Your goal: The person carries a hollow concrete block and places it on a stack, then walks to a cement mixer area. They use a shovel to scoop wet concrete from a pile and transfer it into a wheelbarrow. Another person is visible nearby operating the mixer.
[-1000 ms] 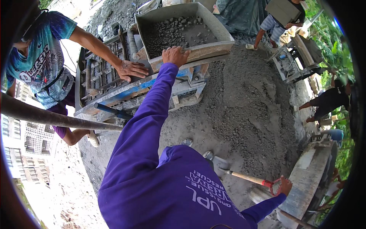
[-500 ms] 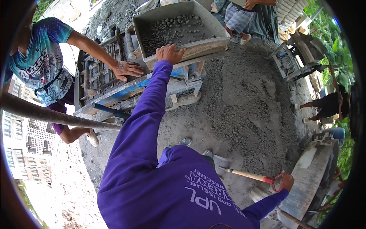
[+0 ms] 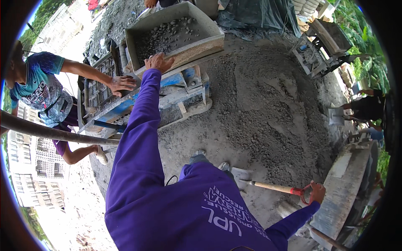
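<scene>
My left hand [image 3: 159, 62] reaches forward and is closed over the near rim of a box-shaped metal hopper [image 3: 199, 52]. Loose grey gravelly mix lies inside it. My right hand [image 3: 317, 193], low on the right, grips the red D-shaped handle of a shovel [image 3: 272, 187]. Its wooden shaft slants leftward, and the grey blade [image 3: 240, 175] rests on the ground beside my shoe. Under and left of the hopper stands a blue and grey block-moulding machine [image 3: 115, 108]. A co-worker's hand [image 3: 122, 85] lies flat on the machine, left of mine.
A co-worker [image 3: 44, 90] stands at the left by a long metal pole [image 3: 54, 133]. Grey sandy mix [image 3: 268, 113] spreads over the ground. A large metal drum or trough [image 3: 341, 192] is at lower right, with a second machine [image 3: 320, 48] and a person [image 3: 368, 108] beyond.
The view has shifted, so the hopper and machine appear farther left. Both my hands keep their holds. The co-worker's head has come into view, and a shovel blade shows near the person at right.
</scene>
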Available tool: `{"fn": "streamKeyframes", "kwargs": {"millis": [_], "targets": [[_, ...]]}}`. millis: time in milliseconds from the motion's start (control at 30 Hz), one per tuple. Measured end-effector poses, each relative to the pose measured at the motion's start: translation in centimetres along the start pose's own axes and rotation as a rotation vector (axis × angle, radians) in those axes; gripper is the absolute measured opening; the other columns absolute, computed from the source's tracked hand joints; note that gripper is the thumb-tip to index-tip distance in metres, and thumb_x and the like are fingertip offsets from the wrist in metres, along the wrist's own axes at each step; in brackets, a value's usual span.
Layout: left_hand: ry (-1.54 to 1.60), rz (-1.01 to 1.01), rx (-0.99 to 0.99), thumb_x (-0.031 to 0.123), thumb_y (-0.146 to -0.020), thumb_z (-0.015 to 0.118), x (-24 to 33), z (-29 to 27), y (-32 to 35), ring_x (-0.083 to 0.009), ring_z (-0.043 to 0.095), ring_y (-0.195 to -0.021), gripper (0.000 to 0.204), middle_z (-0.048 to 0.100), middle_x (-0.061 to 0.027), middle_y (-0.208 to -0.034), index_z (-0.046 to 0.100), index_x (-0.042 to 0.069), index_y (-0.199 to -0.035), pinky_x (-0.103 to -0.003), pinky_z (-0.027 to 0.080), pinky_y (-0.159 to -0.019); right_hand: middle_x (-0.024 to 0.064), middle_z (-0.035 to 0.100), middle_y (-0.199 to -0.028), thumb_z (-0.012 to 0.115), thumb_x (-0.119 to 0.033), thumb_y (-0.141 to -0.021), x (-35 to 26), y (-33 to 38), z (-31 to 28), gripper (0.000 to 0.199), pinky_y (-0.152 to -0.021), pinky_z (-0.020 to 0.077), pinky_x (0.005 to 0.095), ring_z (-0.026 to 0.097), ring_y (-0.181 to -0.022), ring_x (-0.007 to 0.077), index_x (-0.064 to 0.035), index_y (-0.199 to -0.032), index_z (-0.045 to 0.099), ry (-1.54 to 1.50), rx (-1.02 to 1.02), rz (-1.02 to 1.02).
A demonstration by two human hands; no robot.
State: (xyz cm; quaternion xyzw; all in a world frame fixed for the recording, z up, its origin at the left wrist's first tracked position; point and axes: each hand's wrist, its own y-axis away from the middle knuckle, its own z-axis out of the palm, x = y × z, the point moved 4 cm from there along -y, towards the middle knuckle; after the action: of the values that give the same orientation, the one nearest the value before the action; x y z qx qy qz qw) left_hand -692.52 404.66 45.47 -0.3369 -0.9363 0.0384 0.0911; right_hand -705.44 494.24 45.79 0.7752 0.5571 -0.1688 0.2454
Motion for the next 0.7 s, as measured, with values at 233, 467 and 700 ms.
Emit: {"fn": "streamKeyframes", "kwargs": {"millis": [233,467,700], "targets": [[-0.029,-0.053,-0.092,0.067,-0.078,0.045,0.0,-0.2,-0.4,-0.0329,0.048,-0.116,0.071,0.058,-0.0164,-0.118,0.056,0.009,-0.117,-0.051,0.028,-0.099,0.0022,0.046,-0.061,0.076,-0.027,-0.069,-2.8,-2.0,0.9,0.035,-0.044,0.0358,0.031,0.043,-0.049,0.0136,-0.002,-0.07,0.051,-0.03,-0.055,-0.003],[0.254,-0.045,-0.25,0.076,-0.081,0.023,-3.4,1.6,-2.3,-0.034,0.045,-0.119,0.085,0.055,-0.0191,-0.122,0.057,0.006,-0.115,-0.045,0.029,-0.098,0.001,0.044,-0.058,0.076,-0.027,-0.067,-6.3,-2.5,3.2,0.034,-0.044,0.0363,0.0301,0.043,-0.048,0.0127,-0.0025,-0.069,0.053,-0.02,-0.061,0.044],[0.256,0.253,-0.223,0.047,-0.088,0.052,2.4,2.4,-19.4,-0.0331,0.064,-0.086,0.047,0.067,-0.0188,-0.092,0.064,0.004,-0.102,-0.042,0.05,-0.075,0.0027,0.046,-0.059,0.075,-0.019,-0.066,-18.0,0.3,9.1,0.03,-0.05,0.039,0.0332,0.045,-0.054,0.0142,-0.0006,-0.068,0.051,0.179,-0.067,0.092]]}}
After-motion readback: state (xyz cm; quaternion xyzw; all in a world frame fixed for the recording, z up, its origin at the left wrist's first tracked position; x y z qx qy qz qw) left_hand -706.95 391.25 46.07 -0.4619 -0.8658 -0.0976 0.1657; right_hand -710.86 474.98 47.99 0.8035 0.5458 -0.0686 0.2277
